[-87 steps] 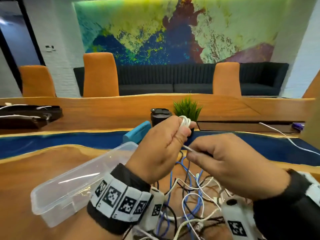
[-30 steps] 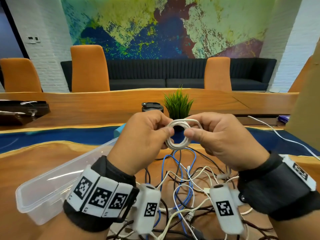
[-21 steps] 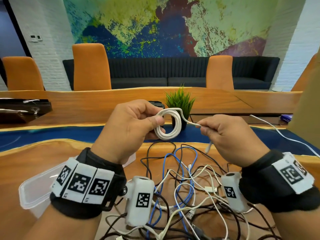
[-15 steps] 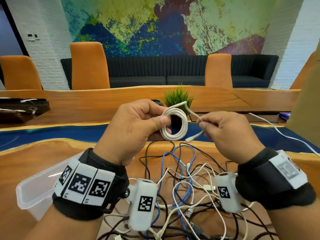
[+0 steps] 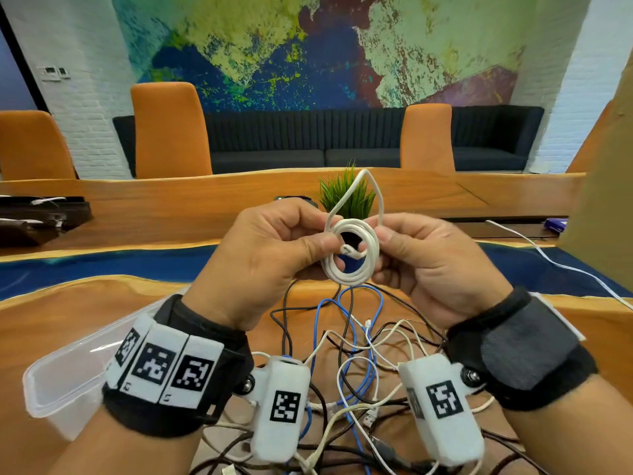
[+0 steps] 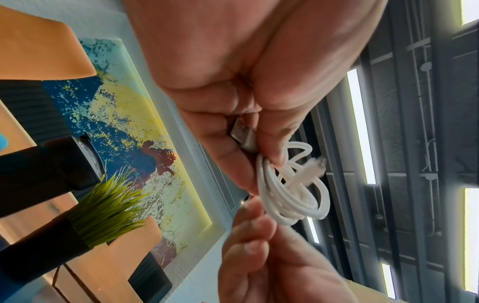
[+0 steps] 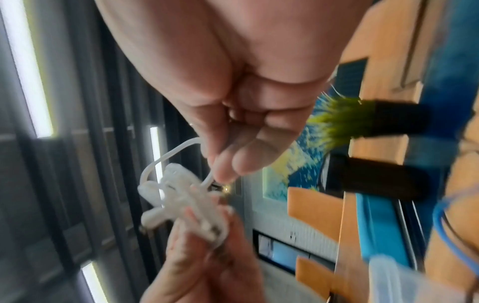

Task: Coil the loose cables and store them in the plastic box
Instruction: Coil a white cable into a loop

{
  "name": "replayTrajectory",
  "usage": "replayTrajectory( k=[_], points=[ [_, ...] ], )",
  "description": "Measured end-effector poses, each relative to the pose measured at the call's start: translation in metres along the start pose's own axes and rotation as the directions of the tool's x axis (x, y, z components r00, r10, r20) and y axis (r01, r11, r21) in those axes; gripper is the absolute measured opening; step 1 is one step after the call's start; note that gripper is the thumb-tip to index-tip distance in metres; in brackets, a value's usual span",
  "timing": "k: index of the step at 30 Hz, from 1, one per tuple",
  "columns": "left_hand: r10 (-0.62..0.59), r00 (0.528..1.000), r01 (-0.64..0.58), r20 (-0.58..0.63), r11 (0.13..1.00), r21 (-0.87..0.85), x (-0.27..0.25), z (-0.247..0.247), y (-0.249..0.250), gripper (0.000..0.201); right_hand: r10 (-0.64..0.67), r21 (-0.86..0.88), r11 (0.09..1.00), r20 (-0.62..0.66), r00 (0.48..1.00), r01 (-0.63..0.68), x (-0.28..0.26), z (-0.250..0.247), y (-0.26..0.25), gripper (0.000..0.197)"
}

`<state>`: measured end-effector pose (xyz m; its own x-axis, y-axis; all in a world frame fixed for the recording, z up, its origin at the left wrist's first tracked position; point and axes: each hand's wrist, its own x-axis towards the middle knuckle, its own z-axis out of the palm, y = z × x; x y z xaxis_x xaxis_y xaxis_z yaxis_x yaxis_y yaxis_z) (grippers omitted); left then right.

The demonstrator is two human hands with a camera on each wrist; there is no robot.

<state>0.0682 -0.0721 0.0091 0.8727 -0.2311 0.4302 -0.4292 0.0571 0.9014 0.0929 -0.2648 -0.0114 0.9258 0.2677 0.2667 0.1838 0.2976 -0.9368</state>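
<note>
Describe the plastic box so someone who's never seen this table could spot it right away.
On the wooden table, look left of the tangled cables, under the left hand. The plastic box is clear, oblong and lidless, the only see-through thing there.

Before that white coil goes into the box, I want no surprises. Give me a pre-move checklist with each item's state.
1. Left hand grips white coil: ok.
2. Right hand pinches the coil's other side: ok.
3. Tail tucked in: not ok, one loop stands above the coil.
4. End plug secured: cannot tell.
5. Plastic box open, lidless: ok.
6. Coil free of the cable tangle on the table: ok.
</note>
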Motion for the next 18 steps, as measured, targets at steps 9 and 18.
replayTrajectory(
  k=[9, 18],
  points=[
    [0.216, 0.974, -0.202, -0.067, 0.963, 0.178, 0.005, 0.003, -0.011, 0.016, 0.180, 0.084, 0.971, 0.350, 0.919, -0.223, -0.007, 0.003, 0.010, 0.039],
    [0.381, 0.910, -0.277, -0.164, 0.852, 0.444, 0.008, -0.002, -0.017, 0.019, 0.205, 0.066, 0.973, 0.189, 0.960, -0.221, -0.010, 0.014, 0.003, 0.023]
  ],
)
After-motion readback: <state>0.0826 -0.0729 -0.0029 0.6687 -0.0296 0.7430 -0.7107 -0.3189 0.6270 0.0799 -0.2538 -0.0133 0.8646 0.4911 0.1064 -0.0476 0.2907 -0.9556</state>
